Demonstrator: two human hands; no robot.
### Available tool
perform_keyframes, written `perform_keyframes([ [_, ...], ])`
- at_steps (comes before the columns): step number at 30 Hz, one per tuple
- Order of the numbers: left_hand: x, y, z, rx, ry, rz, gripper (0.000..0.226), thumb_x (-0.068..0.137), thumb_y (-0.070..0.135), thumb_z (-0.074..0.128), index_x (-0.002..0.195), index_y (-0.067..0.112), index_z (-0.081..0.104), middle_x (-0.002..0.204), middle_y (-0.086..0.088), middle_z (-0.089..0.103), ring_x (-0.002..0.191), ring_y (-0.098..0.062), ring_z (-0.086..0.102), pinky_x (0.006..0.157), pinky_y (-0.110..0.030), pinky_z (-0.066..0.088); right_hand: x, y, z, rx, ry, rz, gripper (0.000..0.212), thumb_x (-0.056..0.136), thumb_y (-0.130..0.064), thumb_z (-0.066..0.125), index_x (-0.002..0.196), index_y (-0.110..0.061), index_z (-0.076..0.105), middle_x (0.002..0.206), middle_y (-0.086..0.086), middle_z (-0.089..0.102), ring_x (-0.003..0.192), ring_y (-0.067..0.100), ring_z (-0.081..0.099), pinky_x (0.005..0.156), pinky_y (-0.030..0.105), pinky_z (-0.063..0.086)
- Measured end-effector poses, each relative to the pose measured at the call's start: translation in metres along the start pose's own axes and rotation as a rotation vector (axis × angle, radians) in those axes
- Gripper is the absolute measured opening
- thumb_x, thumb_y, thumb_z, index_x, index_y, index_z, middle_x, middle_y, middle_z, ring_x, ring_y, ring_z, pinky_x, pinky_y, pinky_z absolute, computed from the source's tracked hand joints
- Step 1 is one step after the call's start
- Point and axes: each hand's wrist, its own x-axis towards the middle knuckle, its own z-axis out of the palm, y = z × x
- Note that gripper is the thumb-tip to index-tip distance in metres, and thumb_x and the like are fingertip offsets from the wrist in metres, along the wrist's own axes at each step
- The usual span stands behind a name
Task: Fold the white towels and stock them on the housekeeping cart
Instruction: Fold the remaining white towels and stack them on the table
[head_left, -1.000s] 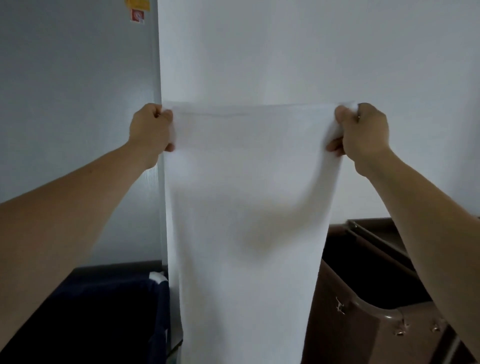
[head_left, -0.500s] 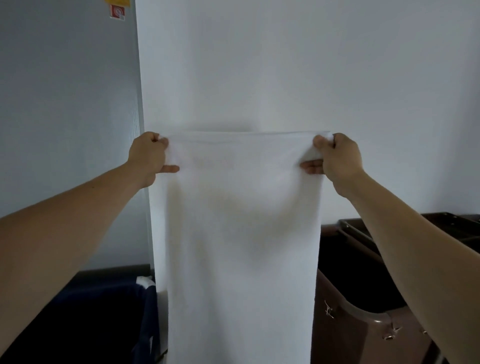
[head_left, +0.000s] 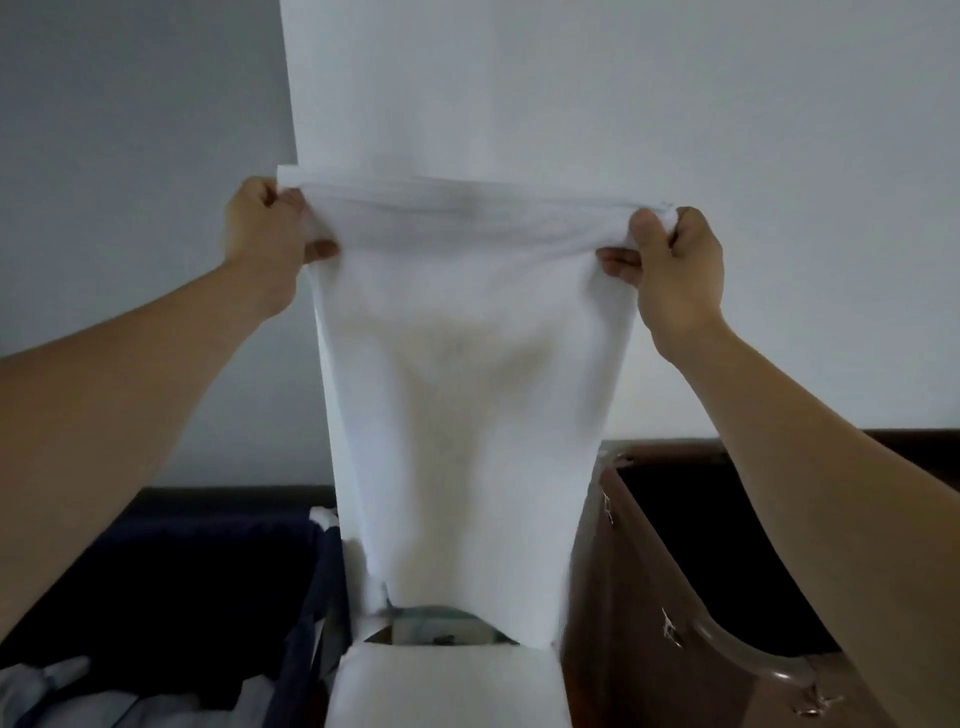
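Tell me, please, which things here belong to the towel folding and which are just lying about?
Job: white towel, gripped at its top corners by the left hand and right hand; white folded cloth below it; brown cart, likely the stocking place.
Lying about: dark blue bin; grey cloth in it.

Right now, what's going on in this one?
A person is holding a white towel up in the air in front of a pale wall. The left hand grips one top corner and the right hand grips the other, so the cloth hangs spread between them. It is not yet folded down small. Below are a dark blue bag on the left and a brown bin on the right.
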Motion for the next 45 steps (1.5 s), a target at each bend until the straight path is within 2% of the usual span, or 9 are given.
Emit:
perform_keyframes([
  [7,-0.052,-0.008,-0.054,0.029,-0.025,-0.101,0.020,0.100,0.008,0.053,0.082,0.017,0.051,0.091,-0.003,0.046,0.083,-0.021,0.052,0.061,-0.036,0.060,-0.057,0.002,-0.017,-0.069,-0.081,0.069,0.020,0.098,-0.032,0.057,0.085,-0.018,0.053,0.083,-0.001,0.071,0.071,0.023,0.076,0.075,0.047,0.062],
  [14,-0.134,-0.007,-0.145,0.004,-0.112,-0.195,0.015,0.094,0.009,0.060,0.081,0.016,0.059,0.101,-0.010,0.052,0.095,-0.030,0.058,0.067,-0.041,0.061,-0.163,-0.035,-0.040,-0.134,-0.133,0.061,0.019,0.098,-0.034,0.058,0.088,-0.018,0.057,0.073,0.007,0.074,0.059,0.022,0.073,0.050,0.020,0.053],
  [22,-0.250,0.000,-0.244,0.075,-0.202,-0.281,0.016,0.094,0.010,0.058,0.081,0.015,0.064,0.095,-0.010,0.054,0.085,-0.027,0.059,0.064,-0.043,0.063,-0.292,-0.069,-0.071,-0.265,-0.138,0.180,0.022,0.098,-0.041,0.059,0.091,-0.020,0.059,0.066,0.004,0.073,0.059,0.024,0.073,0.050,0.031,0.058],
  [26,-0.298,-0.011,-0.278,0.159,-0.264,-0.390,0.013,0.097,0.013,0.058,0.086,0.015,0.065,0.092,-0.012,0.061,0.083,-0.028,0.063,0.058,-0.033,0.061,-0.341,-0.067,-0.094,-0.402,-0.164,0.282,0.025,0.097,-0.039,0.061,0.089,-0.016,0.062,0.063,0.007,0.071,0.050,0.021,0.068,0.044,0.027,0.050],
  [32,-0.339,-0.041,-0.290,0.347,-0.297,-0.439,0.011,0.096,0.016,0.059,0.087,0.018,0.067,0.091,-0.009,0.065,0.084,-0.027,0.064,0.064,-0.035,0.061,-0.380,-0.050,-0.114,-0.605,-0.212,0.361,0.032,0.098,-0.036,0.059,0.081,-0.009,0.064,0.053,0.008,0.062,0.043,0.009,0.055,0.054,0.031,0.044],
  [37,-0.340,-0.071,-0.286,0.424,-0.326,-0.434,0.012,0.094,0.019,0.059,0.087,0.015,0.069,0.080,-0.010,0.066,0.069,-0.022,0.060,0.057,-0.030,0.052,-0.384,-0.018,-0.121,-0.602,-0.249,0.405,0.034,0.099,-0.034,0.061,0.073,-0.012,0.061,0.045,0.000,0.054,0.038,0.007,0.049,0.050,0.027,0.040],
  [39,-0.335,-0.089,-0.278,0.456,-0.320,-0.419,0.013,0.093,0.020,0.059,0.087,0.016,0.070,0.080,-0.009,0.067,0.068,-0.020,0.059,0.057,-0.028,0.051,-0.380,0.005,-0.120,-0.610,-0.240,0.419,0.033,0.098,-0.034,0.062,0.073,-0.013,0.062,0.047,-0.003,0.054,0.043,0.010,0.050,0.049,0.027,0.039],
  [43,-0.317,-0.145,-0.247,0.515,-0.283,-0.421,0.013,0.092,0.025,0.059,0.090,0.020,0.070,0.090,-0.004,0.070,0.082,-0.020,0.064,0.073,-0.036,0.053,-0.361,0.074,-0.111,-0.711,-0.207,0.454,0.037,0.096,-0.042,0.061,0.070,-0.016,0.057,0.063,-0.001,0.059,0.060,0.019,0.055,0.054,0.032,0.038],
  [45,-0.306,-0.184,-0.229,0.560,-0.277,-0.432,0.014,0.093,0.028,0.057,0.092,0.020,0.068,0.091,-0.002,0.068,0.084,-0.018,0.063,0.070,-0.033,0.051,-0.349,0.120,-0.101,-0.734,-0.223,0.519,0.036,0.095,-0.045,0.059,0.073,-0.017,0.057,0.069,0.002,0.063,0.065,0.021,0.058,0.057,0.034,0.041],
])
